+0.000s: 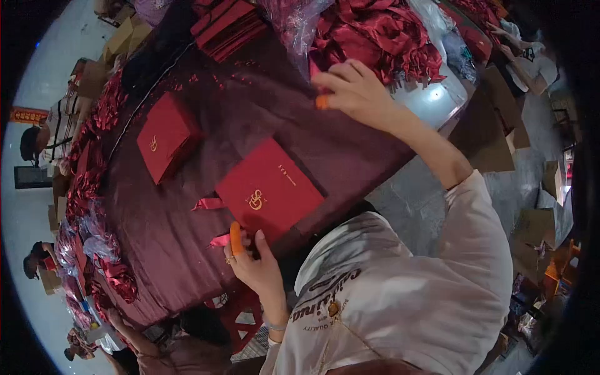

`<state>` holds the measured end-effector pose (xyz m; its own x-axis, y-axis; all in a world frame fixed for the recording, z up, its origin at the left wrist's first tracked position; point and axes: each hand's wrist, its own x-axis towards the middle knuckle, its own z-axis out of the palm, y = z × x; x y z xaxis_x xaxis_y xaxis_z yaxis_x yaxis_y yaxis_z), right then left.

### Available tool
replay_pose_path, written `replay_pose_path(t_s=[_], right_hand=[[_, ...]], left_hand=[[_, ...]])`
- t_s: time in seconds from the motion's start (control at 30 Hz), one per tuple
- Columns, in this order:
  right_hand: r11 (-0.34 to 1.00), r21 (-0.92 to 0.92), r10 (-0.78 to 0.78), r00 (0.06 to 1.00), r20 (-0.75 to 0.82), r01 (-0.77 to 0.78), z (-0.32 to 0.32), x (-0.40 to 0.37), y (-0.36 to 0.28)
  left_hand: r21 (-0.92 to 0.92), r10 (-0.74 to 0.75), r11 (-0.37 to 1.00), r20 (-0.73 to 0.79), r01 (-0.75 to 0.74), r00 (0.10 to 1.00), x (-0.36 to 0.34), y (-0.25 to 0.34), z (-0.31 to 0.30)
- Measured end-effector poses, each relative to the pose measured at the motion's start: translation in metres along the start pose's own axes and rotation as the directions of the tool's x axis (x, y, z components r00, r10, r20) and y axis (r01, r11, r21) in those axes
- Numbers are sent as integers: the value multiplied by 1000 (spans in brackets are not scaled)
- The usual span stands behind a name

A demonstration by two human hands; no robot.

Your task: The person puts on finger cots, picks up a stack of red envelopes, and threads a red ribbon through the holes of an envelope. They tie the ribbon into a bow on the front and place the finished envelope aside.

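Note:
A flat red paper bag (269, 194) with a gold monogram and small gold lettering lies near the table edge in front of me. Two bright red ribbon ends (209, 204) stick out from its left side. My left hand (250, 265) is at the bag's lower left corner, its thumb and orange-covered finger stretched apart beside a ribbon end. Farther up, my right hand (353, 94) hovers at the near left edge of a heap of dark red ribbons (375, 40). Its fingers are bent but apart, one with an orange cover, and nothing shows between them.
A stack of red bags (167, 137) stands to the left on the maroon tablecloth (187, 250). More red bags (228, 28) are piled at the far side. Clear plastic wrap (294, 25) lies beside the ribbons. Cardboard boxes (484, 134) stand right; other people sit around.

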<state>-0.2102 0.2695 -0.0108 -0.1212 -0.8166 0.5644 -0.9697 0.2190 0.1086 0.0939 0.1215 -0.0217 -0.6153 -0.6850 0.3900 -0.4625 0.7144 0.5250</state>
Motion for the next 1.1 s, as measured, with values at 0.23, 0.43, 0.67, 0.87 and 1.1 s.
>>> replay_pose_path(t_s=[0.23,0.43,0.67,0.87,1.1], right_hand=[[568,822,-193,962,192,-50,-8,8,-143],[272,884,69,924,377,-381,23,26,-179],[92,896,-19,899,438,-435,16,30,-167],[-103,823,-3,827,562,-559,19,36,-170],[108,814,71,822,566,-570,17,66,-165]], left_hand=[[-286,-201,933,81,216,976,-2,-21,6],[-570,-262,754,195,326,945,1,-14,-3],[-607,-307,655,330,450,893,1,-13,-9],[-403,-240,839,327,365,914,0,-13,-15],[-548,-364,713,244,438,899,-8,-32,-12]])
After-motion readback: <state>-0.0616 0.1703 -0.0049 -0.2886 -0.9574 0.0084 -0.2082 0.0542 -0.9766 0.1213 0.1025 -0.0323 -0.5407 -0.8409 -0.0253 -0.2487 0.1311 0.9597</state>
